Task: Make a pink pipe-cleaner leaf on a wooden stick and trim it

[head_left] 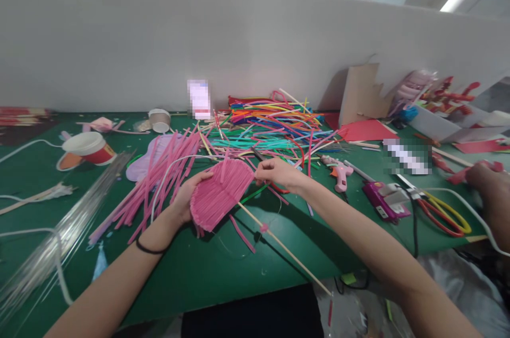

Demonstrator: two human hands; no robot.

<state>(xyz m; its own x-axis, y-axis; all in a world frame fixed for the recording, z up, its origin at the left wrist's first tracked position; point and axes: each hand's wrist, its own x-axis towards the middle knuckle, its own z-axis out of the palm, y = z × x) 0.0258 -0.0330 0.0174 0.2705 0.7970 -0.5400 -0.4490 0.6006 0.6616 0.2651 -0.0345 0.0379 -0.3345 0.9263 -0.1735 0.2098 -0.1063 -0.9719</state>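
A fan-shaped pink piece (223,192), made of pipe cleaners laid side by side, rests in my left hand (186,197), whose fingers wrap its left edge. A thin wooden stick (287,250) runs from the piece down to the right, with a small pink bit (263,228) on it. At the right edge of the piece, my right hand (277,173) is closed in a pinch. A dark slim tip (257,154) shows just above those fingers; what they grip is too small to make out. A loose pink pipe cleaner (242,234) lies below the piece.
Loose pink pipe cleaners (135,210) lie left, a multicoloured pile (271,125) behind. A pink glue gun (341,174), purple power strip (384,202) and scissors (446,216) are right. Left stand a paper cup (90,148) and clear thin rods (75,221). Another person's hand (488,184) is far right.
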